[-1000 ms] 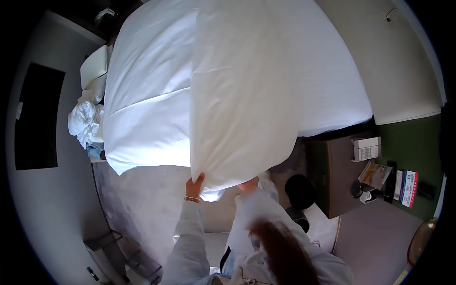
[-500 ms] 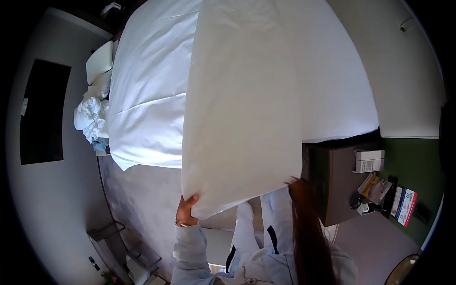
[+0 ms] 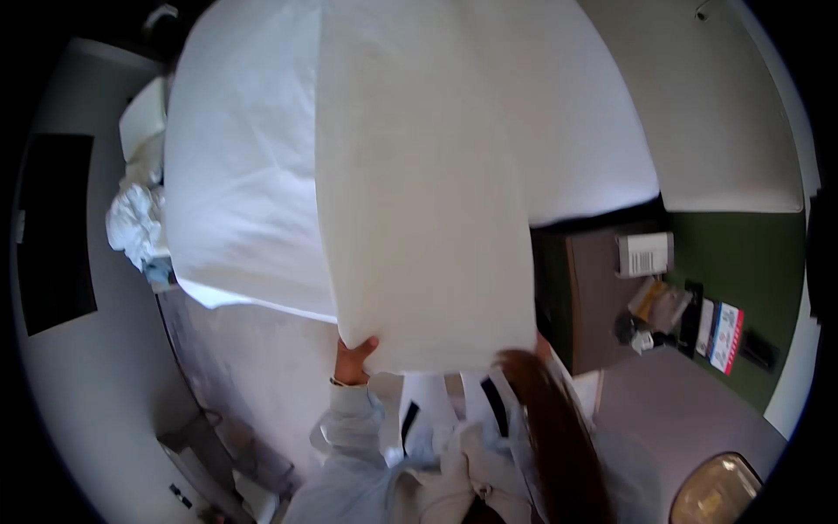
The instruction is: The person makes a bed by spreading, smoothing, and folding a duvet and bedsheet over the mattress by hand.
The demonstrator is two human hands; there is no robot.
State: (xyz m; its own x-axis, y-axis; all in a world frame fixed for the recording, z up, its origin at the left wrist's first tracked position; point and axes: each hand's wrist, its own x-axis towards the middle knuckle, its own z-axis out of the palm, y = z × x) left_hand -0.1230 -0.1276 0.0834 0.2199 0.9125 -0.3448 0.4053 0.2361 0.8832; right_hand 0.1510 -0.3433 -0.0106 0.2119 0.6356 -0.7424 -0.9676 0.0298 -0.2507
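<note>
A white duvet covers the bed, and its folded-over panel stretches toward my body. At the panel's near left corner, my left hand is closed on the edge, thumb on top. My right hand shows only as a sliver at the near right corner, mostly covered by a long strand of brown hair. The panel's near edge runs almost straight between both hands, held up above my legs. Right of the panel, a smooth white sheeted part of the bed shows.
Right of the bed stands a bedside cabinet, with a white box, a phone-like black object and printed cards nearby. A padded headboard rises at far right. Crumpled white linen lies at left, near a wall-mounted screen.
The near edge of the panel has gone from slanting to nearly level, and its left corner sits slightly higher. A bit of my right hand now shows. The whole view has shifted.
</note>
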